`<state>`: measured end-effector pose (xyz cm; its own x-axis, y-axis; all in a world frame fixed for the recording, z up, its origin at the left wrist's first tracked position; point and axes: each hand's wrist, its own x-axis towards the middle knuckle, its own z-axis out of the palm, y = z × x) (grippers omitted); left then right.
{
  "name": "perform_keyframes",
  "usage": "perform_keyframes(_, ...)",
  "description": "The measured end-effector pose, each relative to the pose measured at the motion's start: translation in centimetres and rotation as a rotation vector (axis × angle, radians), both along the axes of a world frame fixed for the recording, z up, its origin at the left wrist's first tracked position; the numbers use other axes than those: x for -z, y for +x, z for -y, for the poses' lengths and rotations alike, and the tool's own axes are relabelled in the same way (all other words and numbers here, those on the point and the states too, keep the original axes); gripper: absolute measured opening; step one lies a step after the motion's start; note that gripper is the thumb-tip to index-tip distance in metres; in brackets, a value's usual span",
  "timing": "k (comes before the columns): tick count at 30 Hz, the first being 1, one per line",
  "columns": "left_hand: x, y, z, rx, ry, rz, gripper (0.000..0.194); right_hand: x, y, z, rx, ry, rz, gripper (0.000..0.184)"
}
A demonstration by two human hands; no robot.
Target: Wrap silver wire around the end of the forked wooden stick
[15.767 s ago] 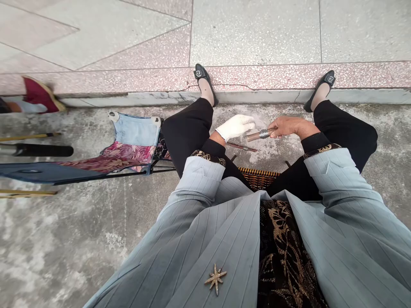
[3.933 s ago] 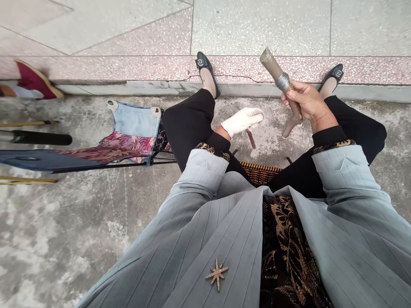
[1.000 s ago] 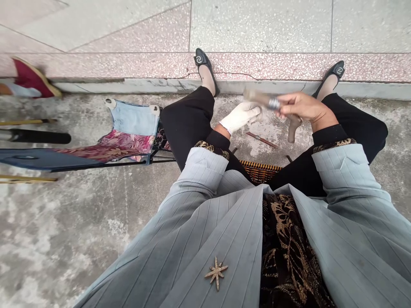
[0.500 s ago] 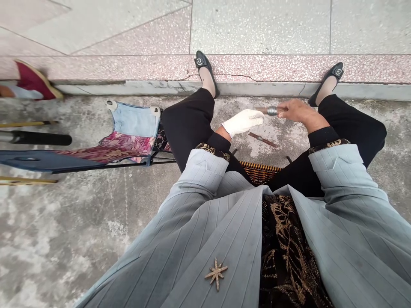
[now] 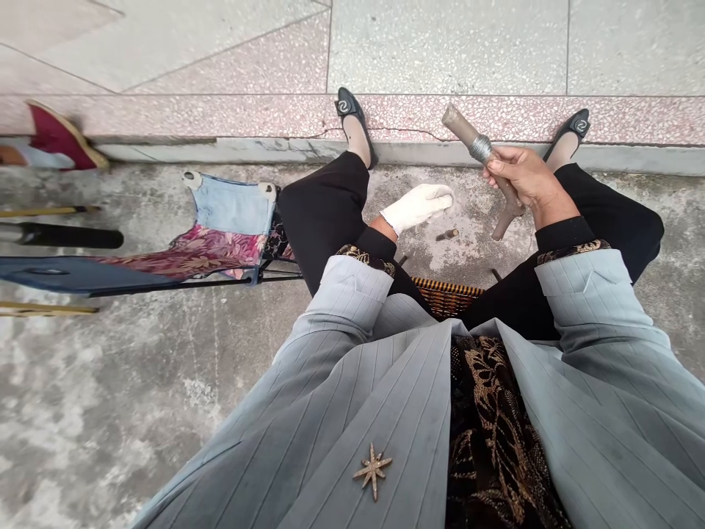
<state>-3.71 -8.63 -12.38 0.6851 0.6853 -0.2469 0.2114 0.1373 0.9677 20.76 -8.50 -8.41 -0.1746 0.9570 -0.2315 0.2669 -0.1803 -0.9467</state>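
While gripping the crooked stick [image 5: 461, 128] in the bare right hand [image 5: 523, 178], leaves the thicker cut end jutting up and leftward past the bare fingers, with the knobby lower end angled down beneath. Clasps just below the wound wire [image 5: 481, 148], probably to leave the coils uncovered and to stop the wood from twisting. Holds the gloved left hand [image 5: 416, 209] lower and apart from the stick, left of the bare fingers; shows gloved fingers curled inward, but whether pinching anything or merely bent, impossible to tell. Wears a glove on that side alone, perhaps as protection against something thin and rough. Shows a short brown piece of wood [image 5: 447, 234] just below the gloved fingertips, impossible to judge as hanging or lying on the concrete floor [image 5: 203, 353]. Offers no sure container: farther below both sets of fingers, between the thighs, shows a strip of woven wicker [image 5: 447, 294], perhaps a seat edge rather than a basket, with any interior hidden. Has, well left of the gloved fingers, a fabric sling [image 5: 234, 209] stretched on a dark frame, perhaps a folding seat. Plants black shoes [image 5: 352, 114] wide apart beyond the fingers, likely for steadiness.
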Motion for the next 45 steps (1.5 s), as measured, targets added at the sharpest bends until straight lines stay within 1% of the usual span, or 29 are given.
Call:
perform_keyframes(2, -0.1, 0.2, 0.2, 0.036, -0.015, -0.017, 0.024, 0.7, -0.1, -0.2, 0.043, -0.019, 0.090, 0.051)
perform_keyframes(5, -0.4, 0.3, 0.4, 0.075, -0.017, -0.041, 0.024, 1.7, 0.0, -0.5, 0.065, -0.041, 0.188, 0.053)
perform_keyframes(7, -0.5, 0.2, 0.5, 0.085, 0.016, -0.067, 0.022, 2.1, 0.3, -0.7, 0.036, -0.053, 0.317, 0.051)
perform_keyframes(8, -0.4, 0.1, 0.4, 0.089, 0.041, -0.085, 0.021, 2.3, 0.4, -0.9, -0.010, -0.064, 0.414, 0.049)
perform_keyframes(9, -0.3, 0.1, 0.4, 0.094, 0.067, -0.105, 0.020, 2.4, 0.5, -1.0, -0.087, -0.088, 0.519, 0.046)
perform_keyframes(10, -0.1, 0.0, 0.3, 0.095, 0.095, -0.122, 0.019, 2.4, 0.7, -1.1, -0.196, -0.127, 0.611, 0.042)
perform_keyframes(11, 0.0, -0.2, 0.3, 0.093, 0.121, -0.134, 0.019, 2.3, 0.8, -1.2, -0.336, -0.179, 0.665, 0.039)
perform_keyframes(12, 0.2, -0.3, 0.2, 0.096, 0.141, -0.144, 0.018, 2.2, 0.9, -1.2, -0.498, -0.242, 0.665, 0.037)
perform_keyframes(14, 0.4, -0.4, 0.1, 0.097, 0.147, -0.144, 0.018, 1.8, 1.1, -1.2, -0.810, -0.367, 0.516, 0.038)
perform_keyframes(15, 0.4, -0.5, 0.1, 0.098, 0.132, -0.132, 0.019, 1.5, 1.2, -1.1, -0.906, -0.406, 0.406, 0.041)
perform_keyframes(16, 0.4, -0.5, 0.1, 0.092, 0.107, -0.111, 0.019, 1.2, 1.2, -0.9, -0.935, -0.417, 0.301, 0.045)
perform_keyframes(17, 0.3, -0.5, 0.0, 0.075, 0.075, -0.082, 0.019, 0.8, 1.2, -0.7, -0.898, -0.401, 0.217, 0.048)
perform_keyframes(18, 0.3, -0.5, 0.0, 0.038, 0.044, -0.047, 0.019, 0.4, 1.1, -0.4, -0.804, -0.359, 0.152, 0.050)
perform_keyframes(21, 0.1, -0.4, 0.0, -0.065, -0.036, 0.033, 0.027, -0.5, 0.7, 0.3, -0.418, -0.177, 0.039, 0.052)
perform_keyframes(23, 0.2, -0.3, 0.1, -0.066, -0.081, 0.044, 0.034, -0.8, 0.4, 0.5, -0.208, -0.084, 0.033, 0.052)
perform_keyframes(25, 0.4, -0.2, 0.3, -0.024, -0.119, 0.041, 0.036, -0.7, 0.2, 0.4, -0.057, -0.022, 0.062, 0.050)
perform_keyframes(27, 0.7, 0.0, 0.5, 0.005, -0.146, 0.040, 0.035, -0.2, 0.2, 0.1, 0.036, 0.022, 0.064, 0.048)
perform_keyframes(29, 1.0, 0.1, 0.6, 0.034, -0.171, 0.032, 0.032, 0.6, 0.2, -0.3, 0.084, 0.037, 0.053, 0.044)
perform_keyframes(31, 1.2, 0.0, 0.6, 0.076, -0.201, 0.021, 0.029, 1.5, 0.2, -0.7, 0.096, 0.022, 0.147, 0.043)
perform_keyframes(32, 1.2, 0.0, 0.6, 0.098, -0.206, 0.016, 0.028, 2.0, 0.2, -0.9, 0.079, 0.008, 0.252, 0.043)
perform_keyframes(34, 1.3, -0.1, 0.4, 0.133, -0.193, 0.001, 0.024, 2.7, 0.3, -1.2, -0.004, -0.021, 0.527, 0.042)
perform_keyframes(35, 1.4, -0.2, 0.3, 0.141, -0.178, -0.012, 0.023, 3.0, 0.3, -1.2, -0.074, -0.037, 0.653, 0.041)
perform_keyframes(37, 1.4, -0.4, 0.2, 0.141, -0.153, -0.033, 0.023, 3.2, 0.4, -1.2, -0.246, -0.087, 0.819, 0.037)
perform_keyframes(38, 1.4, -0.5, 0.1, 0.135, -0.150, -0.038, 0.023, 3.1, 0.5, -1.1, -0.345, -0.123, 0.848, 0.034)
perform_keyframes(40, 1.2, -0.7, 0.0, 0.101, -0.161, -0.038, 0.022, 2.5, 0.6, -0.8, -0.574, -0.219, 0.779, 0.031)
perform_keyframes(42, 1.0, -0.9, -0.1, 0.053, -0.178, -0.038, 0.021, 1.7, 0.7, -0.4, -0.774, -0.307, 0.586, 0.032)
perform_keyframes(43, 0.9, -1.0, -0.1, 0.027, -0.184, -0.036, 0.020, 1.2, 0.7, -0.3, -0.831, -0.325, 0.468, 0.033)
perform_keyframes(44, 0.8, -1.0, -0.1, -0.004, -0.189, -0.026, 0.020, 0.9, 0.6, -0.1, -0.841, -0.320, 0.345, 0.035)
perform_keyframes(45, 0.7, -0.9, 0.0, -0.032, -0.193, -0.013, 0.019, 0.6, 0.6, 0.0, -0.806, -0.289, 0.221, 0.038)
